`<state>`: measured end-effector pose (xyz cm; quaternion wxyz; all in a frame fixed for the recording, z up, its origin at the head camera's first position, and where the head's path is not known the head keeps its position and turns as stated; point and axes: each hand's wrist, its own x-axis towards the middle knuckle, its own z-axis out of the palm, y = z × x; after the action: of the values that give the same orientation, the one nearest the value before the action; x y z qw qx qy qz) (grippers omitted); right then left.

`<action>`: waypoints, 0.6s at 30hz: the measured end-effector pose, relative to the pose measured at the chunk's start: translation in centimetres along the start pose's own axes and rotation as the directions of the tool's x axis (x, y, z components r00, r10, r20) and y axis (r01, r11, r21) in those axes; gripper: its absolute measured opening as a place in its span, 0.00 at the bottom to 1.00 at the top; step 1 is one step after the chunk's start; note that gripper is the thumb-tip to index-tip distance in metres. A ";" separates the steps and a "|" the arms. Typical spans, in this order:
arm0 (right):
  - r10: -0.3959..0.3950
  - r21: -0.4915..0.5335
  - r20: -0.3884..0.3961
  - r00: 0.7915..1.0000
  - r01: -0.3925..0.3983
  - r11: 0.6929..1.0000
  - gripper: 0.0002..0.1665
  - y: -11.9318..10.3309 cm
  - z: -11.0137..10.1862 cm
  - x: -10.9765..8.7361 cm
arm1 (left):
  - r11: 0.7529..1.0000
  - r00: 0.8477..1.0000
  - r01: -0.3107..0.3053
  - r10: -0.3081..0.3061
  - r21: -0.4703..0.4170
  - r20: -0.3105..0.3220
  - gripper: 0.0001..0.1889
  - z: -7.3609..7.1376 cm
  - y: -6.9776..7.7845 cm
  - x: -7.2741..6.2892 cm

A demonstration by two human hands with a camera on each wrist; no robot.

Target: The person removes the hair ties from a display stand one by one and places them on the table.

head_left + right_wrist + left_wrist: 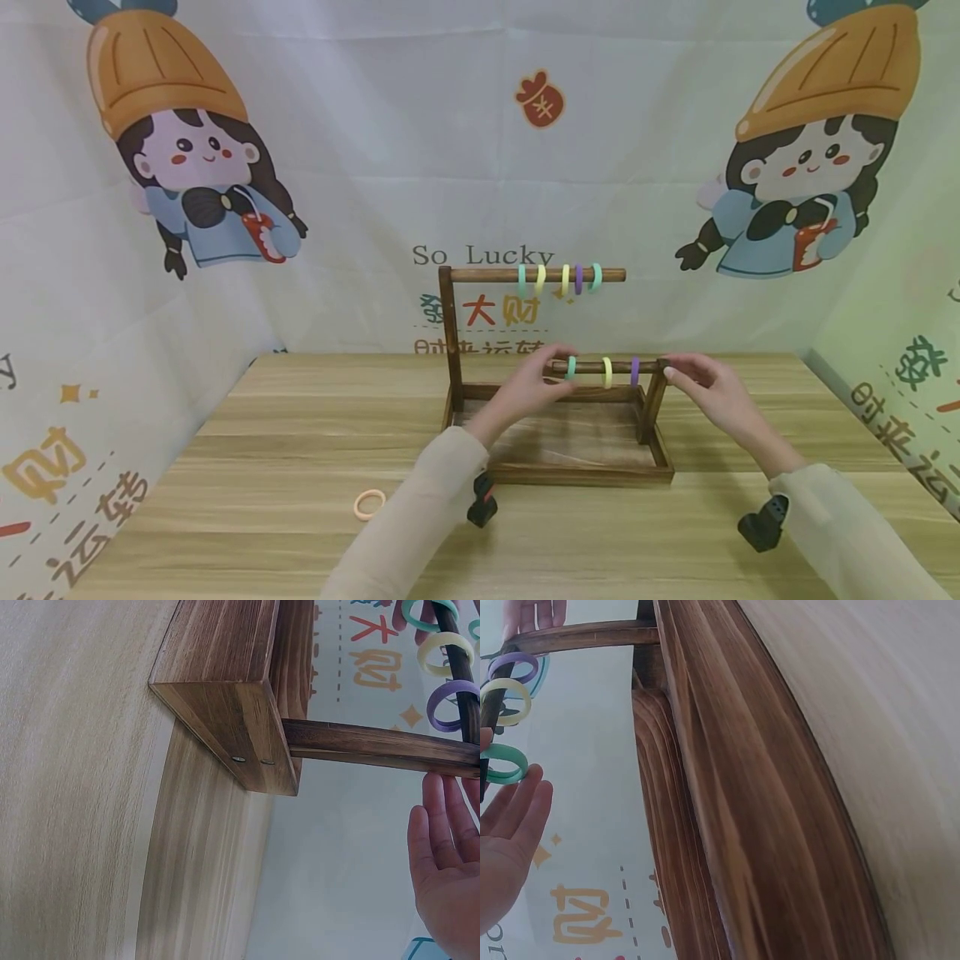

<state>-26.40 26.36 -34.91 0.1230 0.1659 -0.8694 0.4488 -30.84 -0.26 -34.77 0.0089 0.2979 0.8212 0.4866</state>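
A dark wooden rack (558, 476) with two bars stands on the table. At the free end of its lower bar (588, 367), my left hand (528, 387) pinches a green ring (572, 367) between thumb and fingers. The left wrist view shows the fingertips right at this green ring (510, 778), which is around the bar. A yellow ring (607, 375) and a purple ring (635, 372) hang further along the same bar. My right hand (712, 392) holds the top of the short post (654, 408), its thumb in front and fingers behind.
Several green, yellow and purple rings hang on the upper bar (487, 274), which juts right from the tall post (451, 333). A peach ring (357, 505) lies on the table (300, 442) at left. A printed cloth (360, 167) hangs behind.
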 end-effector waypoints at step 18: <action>0.007 0.007 0.008 1.000 -0.007 1.000 0.25 0.0 0.0 0.0 | 0.999 0.999 0.027 -0.028 -0.035 -0.019 0.22 -2.4 2.6 -2.9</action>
<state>-26.41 26.34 -34.93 0.1174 0.1651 -0.8689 0.4517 -27.91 -2.68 -32.25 0.0127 0.2818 0.8168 0.5033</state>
